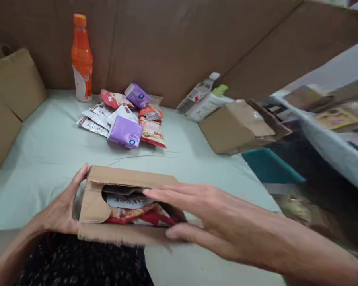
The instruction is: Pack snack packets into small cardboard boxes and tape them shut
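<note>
A small cardboard box (131, 174) is at the table's near edge with its top partly open. My left hand (59, 210) grips its left end, thumb by the far corner. A flap is folded in at that end. Inside lie a silvery sachet lettered "Super" (122, 200) and a red snack packet (137, 214). Over the box's right end, my right hand (203, 214) reaches with fingers stretched out and thumb apart, fingertips at the opening. It is slightly blurred and hides that end, so whether it presses the right flap is unclear.
Beyond the box lie purple tissue packs (125, 133), white sachets (95, 119) and red snack packets (152, 133). An orange bottle (82, 59) stands behind them. Two bottles lean by the cardboard wall (173, 43). Other boxes sit at right (235, 127) and left (14, 87).
</note>
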A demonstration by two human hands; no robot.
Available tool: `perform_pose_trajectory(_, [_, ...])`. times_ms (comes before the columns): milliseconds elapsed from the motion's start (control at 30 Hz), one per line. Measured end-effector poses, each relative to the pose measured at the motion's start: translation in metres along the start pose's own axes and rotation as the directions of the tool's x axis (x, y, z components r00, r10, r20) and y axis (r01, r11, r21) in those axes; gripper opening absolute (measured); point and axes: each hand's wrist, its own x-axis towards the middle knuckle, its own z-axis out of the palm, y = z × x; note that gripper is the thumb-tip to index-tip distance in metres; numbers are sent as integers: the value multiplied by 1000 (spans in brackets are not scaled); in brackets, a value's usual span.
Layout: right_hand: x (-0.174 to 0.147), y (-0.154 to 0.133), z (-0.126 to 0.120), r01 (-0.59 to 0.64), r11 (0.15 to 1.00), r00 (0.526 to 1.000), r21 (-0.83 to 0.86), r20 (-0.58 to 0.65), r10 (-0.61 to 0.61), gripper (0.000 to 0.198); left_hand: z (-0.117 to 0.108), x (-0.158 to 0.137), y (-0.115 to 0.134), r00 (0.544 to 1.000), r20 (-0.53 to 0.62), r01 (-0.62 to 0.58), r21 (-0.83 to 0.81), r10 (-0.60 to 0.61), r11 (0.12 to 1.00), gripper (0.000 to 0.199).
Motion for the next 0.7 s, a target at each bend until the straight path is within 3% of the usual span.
perform_pose_trajectory(100, [3,-17,7,-1,1000,999,-10,33,1,57,0,1,-1,999,0,-37,13,37,999,134])
perform_pose_trajectory(200, [4,-23,14,1,993,1000,-116,-19,-3,59,2,1,-1,997,-23,-69,25,70,997,130])
perform_pose_trajectory(300, [6,-17,24,-2,979,998,-205,-59,-10,60,5,0,-2,997,-49,-59,41,61,997,131])
perform_pose_trajectory(433, [17,-1,48,-46,991,999,-125,11,48,67,7,-5,-4,999,-50,-13,49,15,999,133])
perform_pose_trajectory(500, [29,4,59,-88,994,991,-69,91,94,57,8,-6,-3,999,-50,1,50,2,999,133])
perform_pose_trajectory(600, [49,4,70,-107,994,976,-21,189,109,24,13,-6,1,999,-52,7,61,-4,998,134])
perform_pose_trajectory(700, [57,1,72,-34,999,985,27,169,29,21,17,-5,-1,997,-73,7,93,0,996,133])
